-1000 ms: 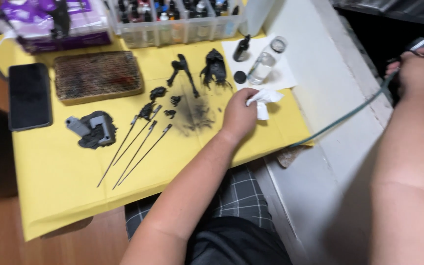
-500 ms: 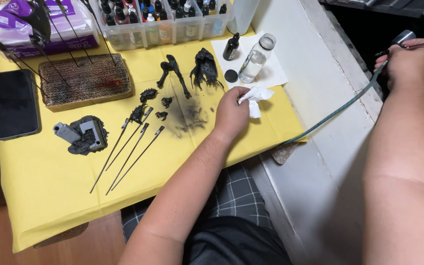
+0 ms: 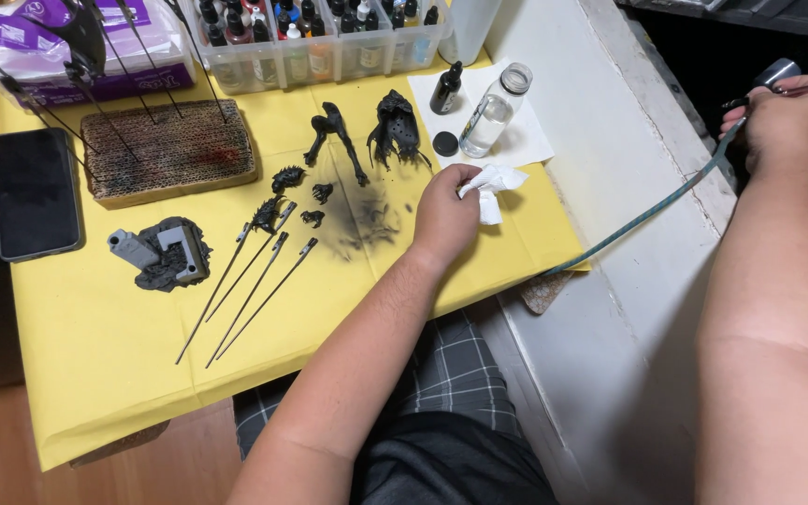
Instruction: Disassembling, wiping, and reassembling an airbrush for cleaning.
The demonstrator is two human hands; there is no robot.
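The left hand (image 3: 443,213) is reaching out from the lower middle of the view, forearm stretched toward twelve o'clock, knuckles up, and its fingers are pinching a crumpled white tissue (image 3: 490,185) that is sticking out at its two o'clock side. The right hand (image 3: 778,117) is raised far off at three o'clock from the left, the arm extending up the right edge of the view, and it is closing around an airbrush (image 3: 783,79) whose thin teal hose (image 3: 652,210) is trailing down toward seven o'clock and ending at the edge of the yellow paper (image 3: 95,355).

The tissue is hovering just over the yellow paper, near a dark patch of paint spray (image 3: 362,224) lying at nine o'clock from the left hand. At twelve o'clock from the tissue, a clear glass bottle (image 3: 493,110), a small black dropper bottle (image 3: 445,89) and a black cap (image 3: 445,143) are sitting on a white sheet (image 3: 530,140). Black model parts (image 3: 395,126) are lying at eleven o'clock, and four long clip sticks (image 3: 250,290) are fanning out at eight o'clock.

Farther toward nine o'clock a cardboard block (image 3: 170,150), a grey model piece (image 3: 161,252) and a black phone (image 3: 35,192) are resting on the paper. A clear box of paint bottles (image 3: 320,42) is lining the far edge. Open yellow paper is spreading toward seven o'clock; a white ledge (image 3: 628,140) is running along the paper's right side.
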